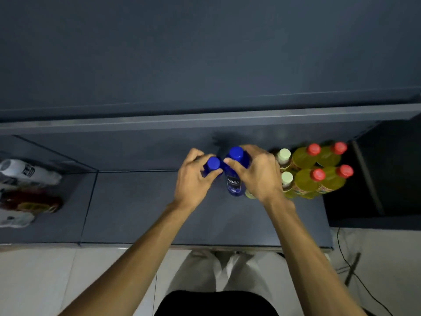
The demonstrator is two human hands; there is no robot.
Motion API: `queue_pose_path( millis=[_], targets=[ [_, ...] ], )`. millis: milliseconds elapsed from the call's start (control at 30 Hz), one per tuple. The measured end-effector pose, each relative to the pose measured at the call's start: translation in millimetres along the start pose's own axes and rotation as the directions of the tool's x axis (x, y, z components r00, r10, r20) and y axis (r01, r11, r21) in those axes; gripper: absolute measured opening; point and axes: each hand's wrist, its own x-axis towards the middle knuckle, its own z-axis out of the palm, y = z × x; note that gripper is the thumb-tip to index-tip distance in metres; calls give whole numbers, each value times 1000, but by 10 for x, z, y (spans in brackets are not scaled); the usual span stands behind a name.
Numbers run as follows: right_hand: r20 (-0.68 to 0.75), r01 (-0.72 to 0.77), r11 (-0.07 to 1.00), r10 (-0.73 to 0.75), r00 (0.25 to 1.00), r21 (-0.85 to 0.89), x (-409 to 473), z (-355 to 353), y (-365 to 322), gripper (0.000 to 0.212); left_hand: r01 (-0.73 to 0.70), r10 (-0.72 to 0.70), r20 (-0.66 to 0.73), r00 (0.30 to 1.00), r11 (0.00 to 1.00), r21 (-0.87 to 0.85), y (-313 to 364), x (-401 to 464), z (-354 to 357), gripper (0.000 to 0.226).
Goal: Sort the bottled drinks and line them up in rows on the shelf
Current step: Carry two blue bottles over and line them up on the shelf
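- Bottles lying loose [27, 192] at the shelf's [136, 206] far left look unsorted.
- Left hand [193, 179] grips a small blue bottle [213, 165] upright mid-shelf.
- Right hand [257, 172] curls round a taller blue bottle [235, 174] beside it.
- Pale-capped bottles [284, 165] and yellow bottles [319, 169] already stand in rows, right.

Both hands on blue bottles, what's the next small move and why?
Probably slide both bottles right and release. The left hand grips one blue-capped bottle, the right hand the taller blue bottle, and both stand just left of the pale-capped bottles and red-capped yellow bottles already in rows.
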Motion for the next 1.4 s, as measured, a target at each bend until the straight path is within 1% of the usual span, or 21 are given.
queue_pose_path(
  millis=[100, 167, 233, 267, 333, 367, 467, 533, 567, 667, 733, 800, 867, 967, 1033, 1100, 1167, 1200, 1267, 1333, 1400],
  targets=[
    [62, 39, 992, -32, 998, -123, 57, 61, 61, 38, 34, -34, -3, 999, 999, 17, -78, 56, 96, 24],
    [95, 114, 979, -99, 991, -171, 125, 111, 122, 35, 68, -68, 4, 998, 997, 38, -124, 160, 171, 23],
    [99, 224, 919, -202, 974, -324, 229, 196, 221, 33, 123, -124, 7, 992, 991, 55, -168, 260, 264, 20],
    [112, 247, 879, -221, 969, -407, 269, 244, 256, 33, 159, -159, -7, 987, 986, 44, -189, 267, 308, 18],
    [146, 239, 823, -191, 971, -516, 387, 319, 315, 32, 207, -207, -28, 978, 978, -11, -229, 289, 390, 16],
    [167, 249, 790, -186, 968, -560, 433, 344, 339, 32, 223, -224, -17, 974, 974, -39, -245, 309, 420, 17],
    [265, 289, 705, -148, 953, -647, 504, 411, 402, 34, 264, -261, 64, 963, 964, -36, -330, 384, 500, 21],
    [302, 283, 672, -92, 949, -684, 524, 455, 442, 34, 281, -276, 100, 956, 959, -36, -337, 422, 544, 22],
    [295, 255, 677, -58, 954, -691, 530, 470, 447, 34, 292, -286, 104, 953, 955, -47, -333, 448, 568, 22],
    [249, 187, 721, -21, 968, -667, 518, 522, 467, 30, 332, -322, 134, 937, 941, -59, -322, 564, 583, 19],
    [251, 170, 754, -8, 968, -634, 500, 525, 475, 31, 351, -340, 167, 925, 936, -39, -316, 607, 569, 17],
    [240, 167, 768, -18, 971, -618, 514, 516, 489, 31, 357, -344, 171, 923, 932, -54, -316, 600, 572, 21],
    [209, 156, 767, -29, 977, -622, 515, 536, 513, 30, 371, -356, 135, 925, 923, -105, -310, 554, 594, 25],
    [175, 96, 759, 23, 984, -644, 492, 632, 505, 28, 376, -365, 104, 925, 917, -134, -311, 523, 643, 31],
    [189, 63, 753, 83, 978, -655, 487, 678, 426, 29, 364, -348, 136, 928, 923, -127, -312, 522, 626, 35],
    [182, 55, 762, 83, 980, -646, 491, 690, 367, 28, 342, -320, 188, 928, 934, -98, -332, 524, 597, 40],
    [156, 89, 852, -8, 988, -516, 461, 681, 302, 23, 307, -282, 213, 935, 947, -93, -345, 493, 539, 42],
    [139, 140, 890, -88, 986, -434, 427, 690, 237, 22, 302, -275, 216, 937, 948, -101, -338, 474, 497, 38],
    [91, 254, 920, -237, 967, -299, 343, 727, 30, 19, 324, -294, 212, 932, 939, -120, -324, 413, 384, 20],
    [56, 289, 945, -284, 957, -150, 279, 796, -167, 19, 372, -337, 202, 920, 913, -169, -347, 310, 192, 13],
    [58, 247, 969, -246, 968, -20, 245, 893, -317, 19, 407, -369, 195, 909, 886, -221, -459, 181, -46, 21]
  ],
)
